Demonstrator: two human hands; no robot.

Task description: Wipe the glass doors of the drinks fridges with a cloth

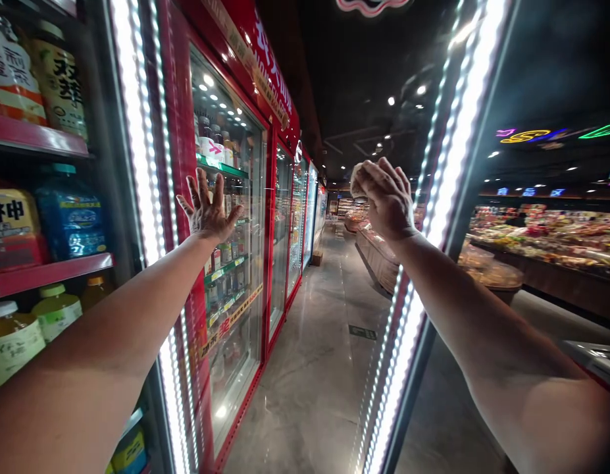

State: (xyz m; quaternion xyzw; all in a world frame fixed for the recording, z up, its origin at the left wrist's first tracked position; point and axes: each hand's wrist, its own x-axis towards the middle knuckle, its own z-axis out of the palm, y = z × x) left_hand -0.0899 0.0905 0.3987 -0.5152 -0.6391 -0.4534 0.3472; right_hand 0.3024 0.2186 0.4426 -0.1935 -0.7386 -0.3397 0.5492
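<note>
A glass cooler door, edged by a bright right light strip (443, 197) and a left light strip (141, 131), stands in front of me. My left hand (209, 209) is raised with fingers spread, palm toward the glass; whether it presses on it I cannot tell. Higher on the right, my right hand (391, 197) has its fingers bent over a pale, crumpled cloth (356, 181). The cloth is up against or close to the clear pane, mostly covered by the hand.
Shelves (43, 273) with bottled drinks are close on the left. Beyond the glass, red drink coolers (272, 230) line a shiny floor (314, 355). Produce displays (556, 237) fill the right side, and a wooden-sided counter (376, 253) stands farther along the aisle.
</note>
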